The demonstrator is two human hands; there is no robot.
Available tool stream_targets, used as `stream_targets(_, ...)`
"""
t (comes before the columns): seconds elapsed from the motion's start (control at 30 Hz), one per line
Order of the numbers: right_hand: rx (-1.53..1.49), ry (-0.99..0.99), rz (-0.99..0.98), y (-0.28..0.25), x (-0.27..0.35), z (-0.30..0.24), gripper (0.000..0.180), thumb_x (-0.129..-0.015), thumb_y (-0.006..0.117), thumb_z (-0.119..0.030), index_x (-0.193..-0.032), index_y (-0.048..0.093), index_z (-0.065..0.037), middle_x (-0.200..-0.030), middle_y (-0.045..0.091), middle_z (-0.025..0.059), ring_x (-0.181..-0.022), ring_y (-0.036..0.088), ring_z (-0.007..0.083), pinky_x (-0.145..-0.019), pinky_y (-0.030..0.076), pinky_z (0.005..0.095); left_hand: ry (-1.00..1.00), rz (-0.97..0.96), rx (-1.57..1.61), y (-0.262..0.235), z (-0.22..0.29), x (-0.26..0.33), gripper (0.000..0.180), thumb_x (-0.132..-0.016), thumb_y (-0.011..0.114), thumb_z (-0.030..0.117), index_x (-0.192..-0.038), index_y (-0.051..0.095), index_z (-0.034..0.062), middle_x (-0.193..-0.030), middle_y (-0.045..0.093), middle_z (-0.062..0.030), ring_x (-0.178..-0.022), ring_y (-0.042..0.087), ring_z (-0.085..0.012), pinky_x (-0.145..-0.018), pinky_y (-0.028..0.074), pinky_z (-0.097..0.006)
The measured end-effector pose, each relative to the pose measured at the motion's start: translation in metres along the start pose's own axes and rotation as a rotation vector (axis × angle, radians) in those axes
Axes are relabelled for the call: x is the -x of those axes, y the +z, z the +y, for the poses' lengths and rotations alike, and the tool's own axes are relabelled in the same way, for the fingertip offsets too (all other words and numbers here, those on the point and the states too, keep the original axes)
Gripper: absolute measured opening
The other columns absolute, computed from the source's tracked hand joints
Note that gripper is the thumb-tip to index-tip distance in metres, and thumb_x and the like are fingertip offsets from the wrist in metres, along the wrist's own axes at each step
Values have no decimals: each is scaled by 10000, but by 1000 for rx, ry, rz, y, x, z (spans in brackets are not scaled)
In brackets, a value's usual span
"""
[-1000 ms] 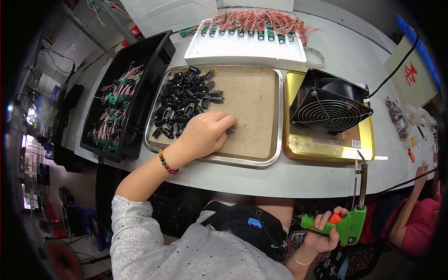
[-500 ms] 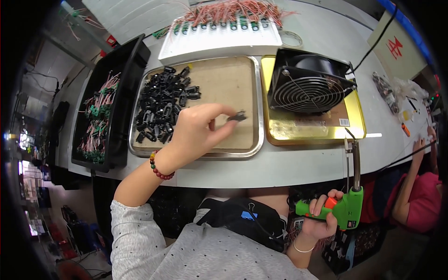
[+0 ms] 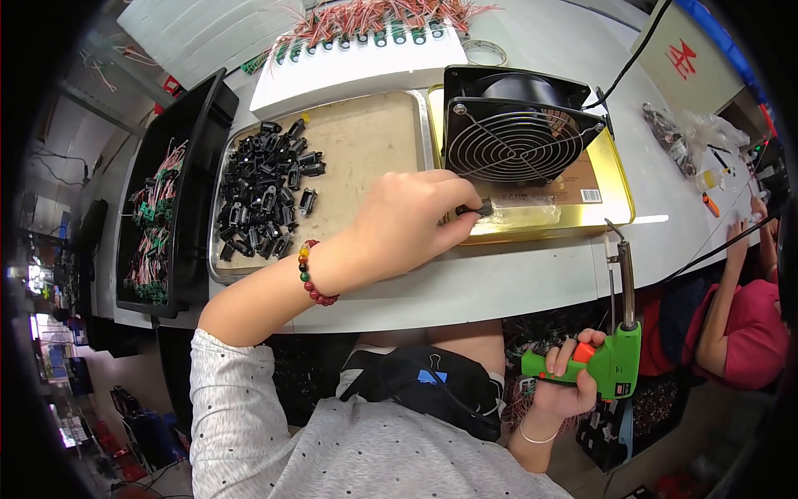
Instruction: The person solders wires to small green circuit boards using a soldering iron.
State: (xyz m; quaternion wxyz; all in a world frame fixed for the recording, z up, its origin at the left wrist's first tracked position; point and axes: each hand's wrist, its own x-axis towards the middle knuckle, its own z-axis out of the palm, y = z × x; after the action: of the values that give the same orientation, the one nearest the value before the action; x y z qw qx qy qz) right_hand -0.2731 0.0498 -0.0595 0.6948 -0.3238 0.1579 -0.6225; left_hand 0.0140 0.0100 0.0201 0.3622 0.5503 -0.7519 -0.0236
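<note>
**Hands at a soldering bench**

A black bin (image 3: 179,191) of wired parts is seen at far left, then a metal tray (image 3: 378,137) with a heap of black connectors (image 3: 266,200). One small connector (image 3: 480,209) is pinched by the left hand (image 3: 407,224) at the gold tray (image 3: 615,195), before the fan (image 3: 519,125). A green soldering gun (image 3: 611,366) is clenched by the right hand (image 3: 565,387) below the table edge.

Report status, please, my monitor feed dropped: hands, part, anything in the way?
Left hand pinching small black connector over gold tray. Right hand gripping green soldering gun below table edge. Black fan directly behind connector.
</note>
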Motion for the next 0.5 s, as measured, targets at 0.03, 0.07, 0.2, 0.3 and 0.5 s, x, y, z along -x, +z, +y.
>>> stream_targets(0.03,0,1,2,0,0,0,493,-735,526,-73,-1192,369,30,-1095,425,128,-585,413,140,-528,353,266,-1,-2,1,0,-1,0,93,-689,666,120,-767,645,73,-658,599,-80,-503,555,-183,-462,442,-272)
stream_targets(0.07,-8,1,-6,0,-1,1,492,-735,525,-72,-1191,370,30,-1093,425,128,-585,413,140,-527,353,264,-33,-26,27,0,-2,-1,90,-688,665,116,-762,644,71,-659,599,-83,-514,560,-192,-467,445,-277)
stream_targets(0.2,-6,5,-15,4,-3,3,494,-731,524,-73,-1189,371,29,-1090,423,128,-585,414,140,-524,353,262,-21,-12,56,1,-3,2,76,-686,665,105,-748,642,67,-670,600,-86,-540,569,-212,-483,454,-285)
stream_targets(0.3,-12,14,-26,5,-5,5,497,-729,526,-75,-1189,371,31,-1088,421,128,-583,416,139,-524,355,265,-45,-122,84,-5,-3,-2,77,-704,621,107,-734,617,37,-720,607,-103,-639,593,-269,-573,481,-344)
stream_targets(0.5,-10,0,20,12,-7,9,491,-702,549,-82,-1151,395,42,-1076,449,148,-566,446,151,-516,374,270,11,-104,113,-5,-7,3,93,-726,610,114,-766,614,30,-734,603,-115,-665,594,-285,-594,484,-353)
